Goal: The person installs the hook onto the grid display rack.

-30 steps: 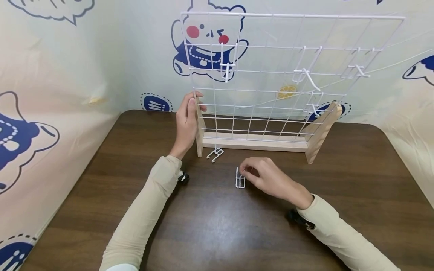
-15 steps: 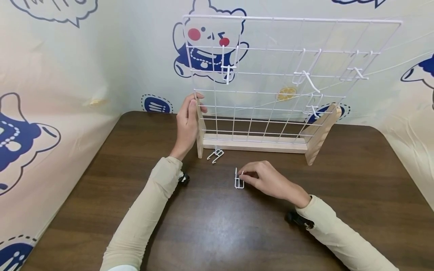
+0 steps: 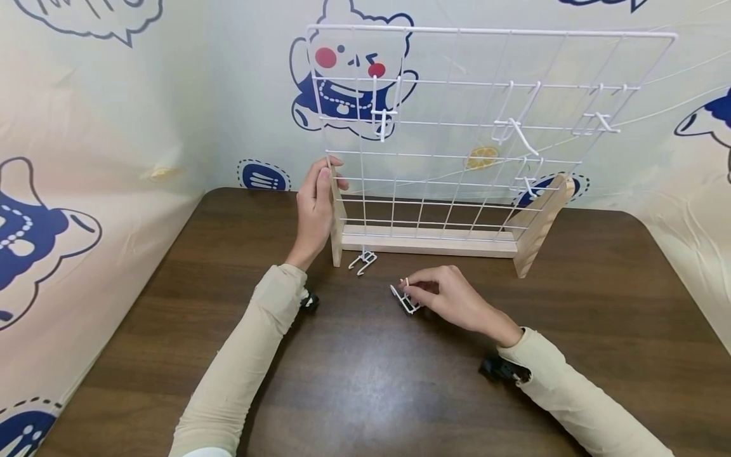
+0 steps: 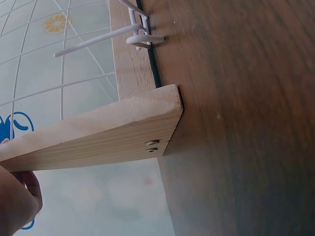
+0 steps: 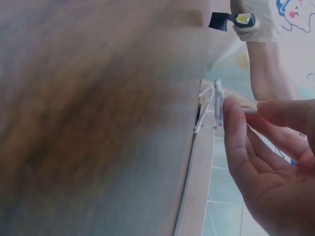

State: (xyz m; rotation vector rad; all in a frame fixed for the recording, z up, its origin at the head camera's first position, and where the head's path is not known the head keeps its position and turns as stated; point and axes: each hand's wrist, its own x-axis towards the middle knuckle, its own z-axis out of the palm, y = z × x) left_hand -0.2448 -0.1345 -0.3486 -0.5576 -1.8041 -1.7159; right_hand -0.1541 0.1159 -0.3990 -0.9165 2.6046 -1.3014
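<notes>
My right hand pinches a white wire hook between thumb and forefinger, low over the brown table. In the right wrist view the hook's prong shows between the fingertips. My left hand grips the left wooden side piece of a white wire grid rack, thumb in front and fingers behind. A second white wire hook lies on the table by the rack's wooden base; the left wrist view shows this hook close to the side piece.
Several white hooks hang on the grid, among them one hook at upper left and another hook right of the middle. A wooden side piece supports the rack's right end. Printed cloth surrounds the brown table.
The right hand's hook, flat on the table before, is now pinched and tilted, its end swung to the right. The left hand stays on the rack's side piece.
</notes>
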